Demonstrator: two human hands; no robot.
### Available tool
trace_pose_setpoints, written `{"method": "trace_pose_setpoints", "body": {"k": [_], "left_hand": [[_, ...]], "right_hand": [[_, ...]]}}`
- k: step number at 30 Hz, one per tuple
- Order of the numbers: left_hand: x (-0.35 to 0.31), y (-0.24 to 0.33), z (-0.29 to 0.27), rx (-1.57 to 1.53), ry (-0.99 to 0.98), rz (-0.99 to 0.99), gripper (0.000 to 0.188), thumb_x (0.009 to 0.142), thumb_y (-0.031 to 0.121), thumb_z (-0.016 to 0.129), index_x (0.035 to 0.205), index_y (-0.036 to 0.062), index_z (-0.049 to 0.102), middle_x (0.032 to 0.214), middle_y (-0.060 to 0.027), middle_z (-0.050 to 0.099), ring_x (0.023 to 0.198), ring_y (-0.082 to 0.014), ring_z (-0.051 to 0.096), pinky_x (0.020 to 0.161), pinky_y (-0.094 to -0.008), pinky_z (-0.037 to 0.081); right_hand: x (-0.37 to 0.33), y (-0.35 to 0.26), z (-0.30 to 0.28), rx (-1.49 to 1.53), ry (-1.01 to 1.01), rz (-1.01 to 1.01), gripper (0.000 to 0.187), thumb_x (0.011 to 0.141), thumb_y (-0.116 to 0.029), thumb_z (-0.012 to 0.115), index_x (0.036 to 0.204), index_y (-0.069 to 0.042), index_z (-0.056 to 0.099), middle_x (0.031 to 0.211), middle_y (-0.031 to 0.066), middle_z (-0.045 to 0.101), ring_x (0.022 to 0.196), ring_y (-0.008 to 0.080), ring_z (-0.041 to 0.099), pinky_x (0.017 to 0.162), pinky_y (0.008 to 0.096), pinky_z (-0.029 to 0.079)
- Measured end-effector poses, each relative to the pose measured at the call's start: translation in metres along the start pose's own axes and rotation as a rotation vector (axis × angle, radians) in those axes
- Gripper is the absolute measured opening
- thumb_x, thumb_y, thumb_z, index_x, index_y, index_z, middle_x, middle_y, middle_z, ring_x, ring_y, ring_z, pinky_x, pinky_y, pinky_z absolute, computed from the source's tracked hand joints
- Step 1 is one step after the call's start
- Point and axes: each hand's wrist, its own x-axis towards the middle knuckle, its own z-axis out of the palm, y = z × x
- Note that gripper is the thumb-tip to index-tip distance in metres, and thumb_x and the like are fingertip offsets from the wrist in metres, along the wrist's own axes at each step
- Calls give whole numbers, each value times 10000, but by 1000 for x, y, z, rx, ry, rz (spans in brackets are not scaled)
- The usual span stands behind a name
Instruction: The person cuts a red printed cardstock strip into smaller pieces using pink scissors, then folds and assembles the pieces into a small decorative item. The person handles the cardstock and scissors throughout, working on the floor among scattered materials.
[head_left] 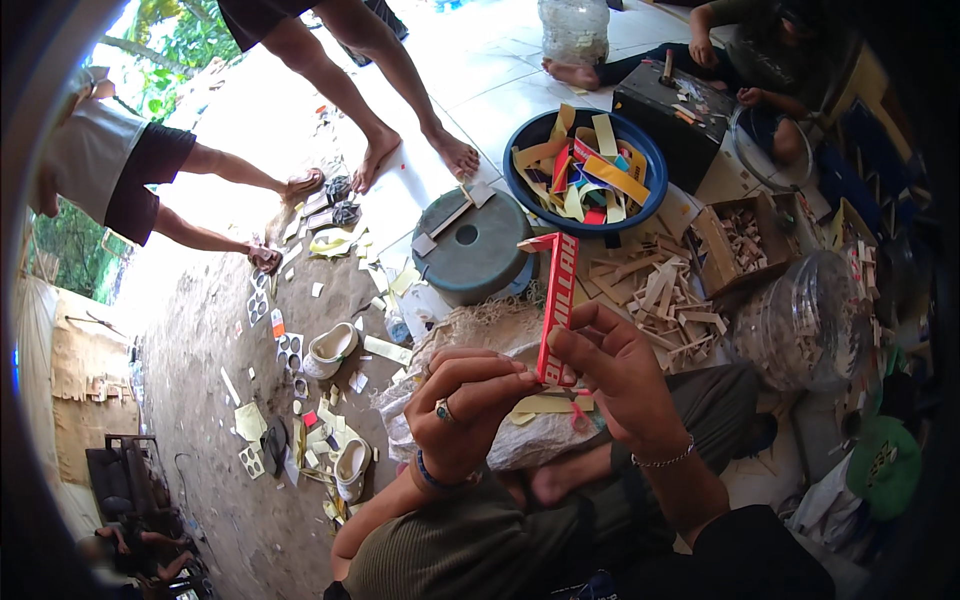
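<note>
Upright in front of me is a long red printed card strip point(557, 320) with white lettering, bent over or joined to a short pale piece at its top. My right hand point(620, 375) is closed on its lower right edge, thumb against the face. The fingers of my left hand point(462, 405), which wears a ring, pinch the bottom end of the strip. Just beyond stands a dark green upturned tub point(440, 268) with a thin wooden stick point(450, 217) and small card pieces on top. A whitish sack point(410, 400) lies beneath my hands.
A blue basin point(655, 205) holds coloured paper strips. To the right are loose wooden sticks point(665, 300), a cardboard box point(725, 265) of wood pieces and a clear plastic jar point(790, 325). Shoes point(332, 350) and paper scraps litter the ground leftward. Other people stand and sit beyond.
</note>
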Motion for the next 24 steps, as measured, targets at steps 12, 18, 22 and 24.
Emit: {"method": "trace_pose_setpoints", "body": {"k": [12,18,22,24], "left_hand": [[5,-1,-10,202,-97,136,387,688,20,864,1052,121,783,972,-36,727,885,-218,705,799,-341,545],[-5,3,-1,-720,-16,-710,535,848,-48,814,1298,29,535,1065,-90,719,1007,-184,704,898,-322,547],[-9,1,0,-890,-83,-863,559,890,-38,785,1347,18,467,1104,-100,708,1075,-168,679,943,-305,550],[-9,-2,-4,-936,-110,-968,525,936,-18,729,1385,22,461,1220,-127,679,1172,-226,660,1022,-381,533]], "right_hand": [[1,2,7,-79,51,-48,223,963,-127,762,1119,-40,628,958,20,710,831,45,642,742,220,513],[3,-2,3,-540,26,-162,248,929,-185,810,1080,-16,708,870,-17,716,764,-3,597,695,173,486],[5,-6,0,-632,-51,-158,228,950,-207,787,1068,-16,743,857,3,730,754,1,592,670,190,479],[7,-8,-3,-599,-47,-176,214,976,-207,757,1071,-15,748,850,16,737,764,11,605,668,209,485]]}}
